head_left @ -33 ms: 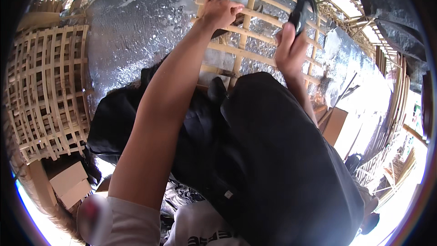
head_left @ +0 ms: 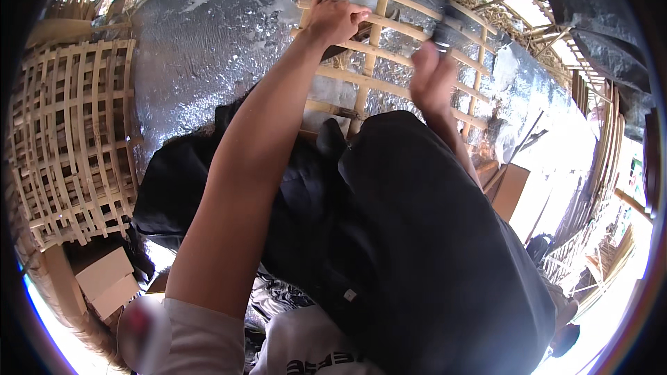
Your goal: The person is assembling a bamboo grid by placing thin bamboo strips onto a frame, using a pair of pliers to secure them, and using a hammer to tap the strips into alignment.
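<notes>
A bamboo lattice frame (head_left: 368, 90) lies across my lap on a silver foil sheet (head_left: 208, 48). My left hand (head_left: 335, 19) is closed around one of its upper slats, with the arm stretched out from the lower left. My right hand (head_left: 431, 80) is motion-blurred and grips a dark tool (head_left: 445, 33), whose head is down at a slat near the frame's right side. The tool's kind cannot be made out. My knees in black trousers (head_left: 417, 236) cover the frame's near edge.
A second woven bamboo panel (head_left: 69, 146) lies at the left. Cardboard boxes (head_left: 104, 278) sit at the lower left and another box (head_left: 511, 191) at the right. Bamboo poles and racks (head_left: 597, 167) line the right side, and straw litters the far edge.
My right hand has swung down with the dark tool from a raised position onto the lattice. My left hand keeps its hold on the slat.
</notes>
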The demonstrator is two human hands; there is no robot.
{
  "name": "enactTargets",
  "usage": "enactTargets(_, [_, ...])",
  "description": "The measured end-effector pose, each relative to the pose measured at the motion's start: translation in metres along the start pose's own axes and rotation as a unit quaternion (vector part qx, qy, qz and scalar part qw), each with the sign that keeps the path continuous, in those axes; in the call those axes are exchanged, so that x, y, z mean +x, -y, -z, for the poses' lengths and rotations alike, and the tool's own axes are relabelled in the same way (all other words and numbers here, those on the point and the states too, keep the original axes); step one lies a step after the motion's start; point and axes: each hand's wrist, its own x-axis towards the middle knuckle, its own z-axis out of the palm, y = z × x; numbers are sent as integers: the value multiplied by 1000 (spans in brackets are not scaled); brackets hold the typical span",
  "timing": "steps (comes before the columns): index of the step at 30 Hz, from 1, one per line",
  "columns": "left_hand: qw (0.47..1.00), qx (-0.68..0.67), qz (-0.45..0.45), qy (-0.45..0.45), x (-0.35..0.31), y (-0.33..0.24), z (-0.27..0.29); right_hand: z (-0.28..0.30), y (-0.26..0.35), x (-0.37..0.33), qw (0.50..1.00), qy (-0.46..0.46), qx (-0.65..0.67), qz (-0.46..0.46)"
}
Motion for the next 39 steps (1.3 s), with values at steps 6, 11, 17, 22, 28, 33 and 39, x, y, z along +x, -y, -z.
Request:
enactTargets(6, [997, -42, 26, 58, 6, -6, 5, 17, 22, 26, 966, 50, 113, -226])
enactTargets(11, [999, 17, -29, -17, 2, -3, -1, -5, 15, 33, 922, 285, -38, -258])
enactTargets(17, [999, -2, -34, -29, 9, -10, -6, -31, -35, -15, 962, 212, -11, -174])
enactTargets(22, [998, -51, 19, 28, -6, 5, 6, 21, 38, 40, 957, 94, 98, -258])
enactTargets(28, [1000, -22, -12, -9, 13, -8, 8, -30, -36, 8, 989, 96, -81, -81])
enactTargets(33, [1000, 6, -19, -17, 0, -12, 3, -25, -27, -6, 978, 140, -78, -133])
enactTargets(39, [999, -6, -30, 17, -4, 0, 8, 41, 9, 22, 889, 191, 200, -366])
